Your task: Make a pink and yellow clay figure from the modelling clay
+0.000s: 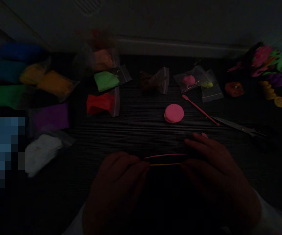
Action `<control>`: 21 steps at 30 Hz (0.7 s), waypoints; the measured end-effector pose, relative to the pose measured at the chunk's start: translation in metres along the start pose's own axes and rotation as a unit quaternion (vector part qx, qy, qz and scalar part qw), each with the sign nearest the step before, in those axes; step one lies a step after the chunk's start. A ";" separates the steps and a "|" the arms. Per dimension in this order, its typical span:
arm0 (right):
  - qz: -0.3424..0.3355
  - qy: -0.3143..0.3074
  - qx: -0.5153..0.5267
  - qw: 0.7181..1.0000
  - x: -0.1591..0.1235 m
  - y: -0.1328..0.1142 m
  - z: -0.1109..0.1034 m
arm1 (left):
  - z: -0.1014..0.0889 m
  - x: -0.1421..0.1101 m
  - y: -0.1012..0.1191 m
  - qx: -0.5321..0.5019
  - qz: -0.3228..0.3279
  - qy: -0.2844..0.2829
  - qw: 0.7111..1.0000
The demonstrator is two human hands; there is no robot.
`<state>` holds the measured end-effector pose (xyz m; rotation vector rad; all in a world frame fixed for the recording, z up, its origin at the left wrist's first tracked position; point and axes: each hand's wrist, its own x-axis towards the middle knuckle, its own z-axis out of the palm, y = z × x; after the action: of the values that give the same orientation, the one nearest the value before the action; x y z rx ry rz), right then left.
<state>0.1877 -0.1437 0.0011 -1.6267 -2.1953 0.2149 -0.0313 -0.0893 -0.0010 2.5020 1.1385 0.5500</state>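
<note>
The scene is very dark. My left hand (117, 182) and my right hand (213, 166) rest low on the ribbed dark table (136, 130), facing each other. Between their fingertips stretch two thin strands: a pink strand (165, 155) above and an orange strand (165, 164) below. Both hands pinch the strand ends, with fingers curled. A flat round pink clay disc (174, 113) lies just beyond the hands. A pink modelling stick (199, 110) lies to its right.
Bags of coloured clay lie at the left and back: white (41, 151), purple (51, 117), red (99, 103), green (105, 80), yellow (55, 83). Scissors (241, 127) lie at the right. Clay flowers (268, 62) stand at the far right.
</note>
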 end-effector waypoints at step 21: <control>0.018 -0.002 -0.008 1.000 0.003 0.003 0.002 | 0.004 0.003 0.004 0.000 -0.060 0.006 0.998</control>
<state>0.1891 -0.1399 -0.0014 -1.6763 -2.1780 0.2098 -0.0254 -0.0900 -0.0022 2.4152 1.2828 0.5338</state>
